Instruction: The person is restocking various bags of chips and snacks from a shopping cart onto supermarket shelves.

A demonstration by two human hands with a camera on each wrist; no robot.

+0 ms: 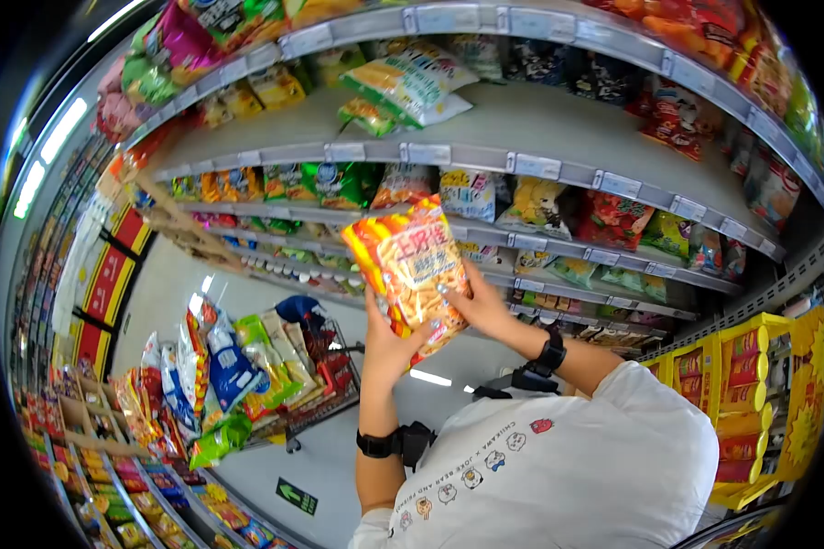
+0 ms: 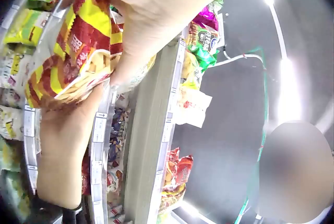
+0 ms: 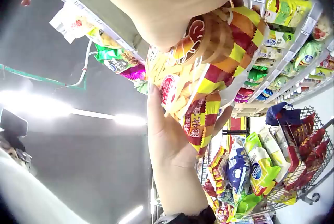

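Held up in front of the shelves is a red, yellow and orange snack bag (image 1: 417,261), its printed front facing up. My left hand (image 1: 394,348) grips its lower left edge, with the thumb lying across the front. On the lower right side, my right hand (image 1: 483,306) holds the same bag with its thumb on the front. The bag's checkered edge (image 2: 91,23) shows in the left wrist view. In the right wrist view the bag (image 3: 209,52) lies between both hands, and the fingers behind it are partly hidden.
A wire shopping cart (image 1: 339,380) heaped with snack bags (image 1: 233,366) stands at the left. Curved store shelves (image 1: 522,119) with more bags run across the front. Yellow display racks (image 1: 742,403) stand at the right, and a green floor sign (image 1: 297,496) lies below the cart.
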